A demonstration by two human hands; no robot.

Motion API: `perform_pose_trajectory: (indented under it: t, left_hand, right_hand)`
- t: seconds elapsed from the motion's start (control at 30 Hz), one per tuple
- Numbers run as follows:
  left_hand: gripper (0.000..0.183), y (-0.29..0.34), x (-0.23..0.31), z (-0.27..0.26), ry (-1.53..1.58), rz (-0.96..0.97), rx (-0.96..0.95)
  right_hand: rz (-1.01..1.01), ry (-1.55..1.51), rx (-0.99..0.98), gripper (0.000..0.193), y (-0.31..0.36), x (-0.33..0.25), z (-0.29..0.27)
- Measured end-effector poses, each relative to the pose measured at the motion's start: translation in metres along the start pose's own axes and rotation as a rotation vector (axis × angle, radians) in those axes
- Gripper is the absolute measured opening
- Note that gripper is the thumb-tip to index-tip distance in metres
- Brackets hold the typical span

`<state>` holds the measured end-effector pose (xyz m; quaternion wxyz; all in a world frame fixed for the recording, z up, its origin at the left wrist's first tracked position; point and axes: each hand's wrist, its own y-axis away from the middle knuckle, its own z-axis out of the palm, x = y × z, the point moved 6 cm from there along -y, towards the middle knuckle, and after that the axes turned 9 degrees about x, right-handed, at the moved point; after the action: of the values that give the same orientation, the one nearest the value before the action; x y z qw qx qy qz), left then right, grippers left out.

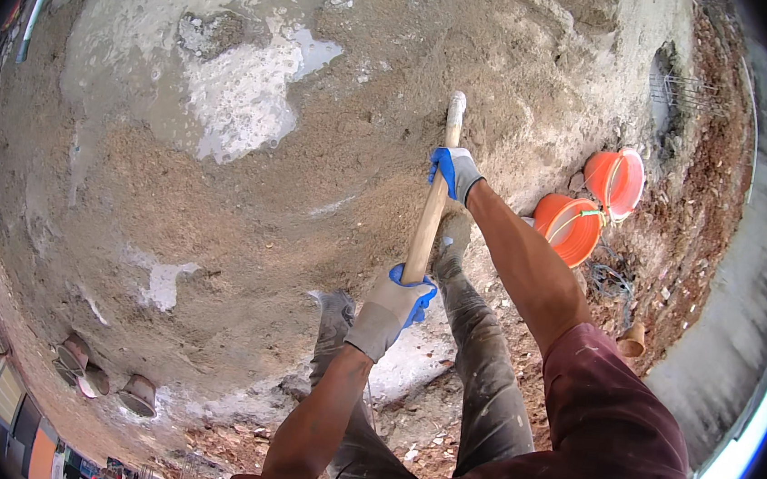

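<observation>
- Across the middle of the ground (pixel 265 238), a wooden handle (pixel 426 230) runs lengthwise between the person's legs and the top of the view, tilted slightly rightward; its whitish far end lies over the mud, and whether it touches, I cannot tell.
- The left hand (pixel 388 308), in a grey-and-blue glove, has its fingers wrapped around the near end, between the two lower legs.
- The right hand (pixel 455 175), gloved alike, has its fingers closed around the handle farther up, just short of the far end.
- The right boot (pixel 451 244) stands just right of the handle, leaving little room there.
- Leftward, ground spreads broadly to three dirty buckets (pixel 138 393) near the lower left edge; a wet whitish patch (pixel 240 104) lies upper left.
- To the right, two orange buckets (pixel 550 214) stand side by side, the nearer one close beside the right forearm in view.
- Beyond them, reddish rubble (pixel 710 213) borders a grey concrete strip (pixel 742 307) along the right edge.
</observation>
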<state>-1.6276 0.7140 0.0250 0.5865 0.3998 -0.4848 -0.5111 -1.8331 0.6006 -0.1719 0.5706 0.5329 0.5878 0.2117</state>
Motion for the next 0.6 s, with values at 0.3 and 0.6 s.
perform_pose_trajectory:
  t: [0.3,0.6]
  left_hand:
    - [0.034,0.171,0.073,-0.152,-0.307,0.153,0.042]
    - [0.048,0.258,0.100,-0.344,-0.203,0.084,-0.138]
  right_hand:
    - [0.197,-0.601,-0.013,0.004,0.157,0.016,0.111]
    - [0.313,-0.667,-0.182,0.023,0.337,-0.050,0.277]
